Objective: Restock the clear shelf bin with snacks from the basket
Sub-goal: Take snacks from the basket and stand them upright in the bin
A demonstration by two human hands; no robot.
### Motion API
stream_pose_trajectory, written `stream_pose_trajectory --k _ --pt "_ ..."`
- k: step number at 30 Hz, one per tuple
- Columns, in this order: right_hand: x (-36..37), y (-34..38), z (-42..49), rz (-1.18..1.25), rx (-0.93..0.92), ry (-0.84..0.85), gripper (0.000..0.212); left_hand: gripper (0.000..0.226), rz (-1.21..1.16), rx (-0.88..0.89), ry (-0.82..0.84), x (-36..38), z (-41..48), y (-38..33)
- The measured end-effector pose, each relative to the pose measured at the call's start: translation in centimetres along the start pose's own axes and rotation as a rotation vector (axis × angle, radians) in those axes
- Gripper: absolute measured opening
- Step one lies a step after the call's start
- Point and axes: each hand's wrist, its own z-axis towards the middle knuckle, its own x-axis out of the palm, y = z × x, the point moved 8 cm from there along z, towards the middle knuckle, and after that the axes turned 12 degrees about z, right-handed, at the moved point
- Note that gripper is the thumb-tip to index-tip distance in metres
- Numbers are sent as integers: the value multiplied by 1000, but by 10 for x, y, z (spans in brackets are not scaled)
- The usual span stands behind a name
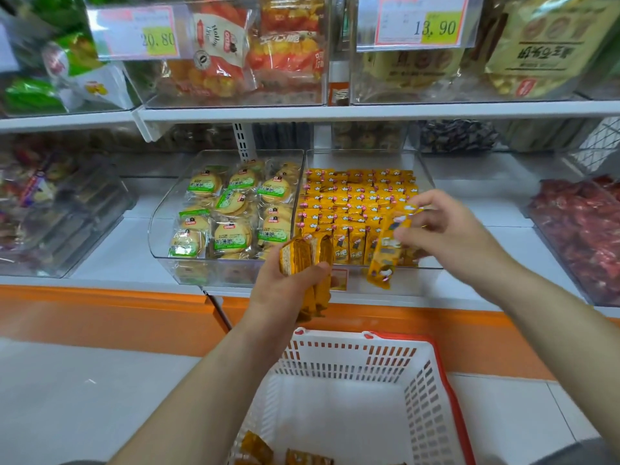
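Stack of yellow snack packets (303, 255) sits in the left hand (285, 286), fingers curled round it, probably as a reserve, so the right hand (446, 233) can fingertip-pinch 1 packet (384, 260) into the clear bin (369, 159) front row.

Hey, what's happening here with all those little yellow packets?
A person is restocking a shop shelf. The left hand grips a small stack of yellow packets just in front of the clear bin. The right hand pinches one packet over the bin's front row. The bin looks nearly full of the same packets. The white basket below holds only a few more.
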Motion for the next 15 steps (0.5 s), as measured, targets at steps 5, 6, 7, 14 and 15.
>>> stream_pose_trajectory --k 5,6,7,14,15 --pt "-30 6 24 -523 -137 -84 41 31 17 -7 -3 -3 5 5" --pt "-27 3 30 -605 -150 -54 41 29 21 -10 -4 -3 6 6" --pt "-22 -2 36 -673 -156 -25 40 27 26 -14 -4 -3 7 7" --pt "9 -45 71 -898 -49 39 49 30 32 -18 9 -2 13 13" --pt "9 -50 73 -888 -31 29 50 30 30 -18 12 -3 14 13"
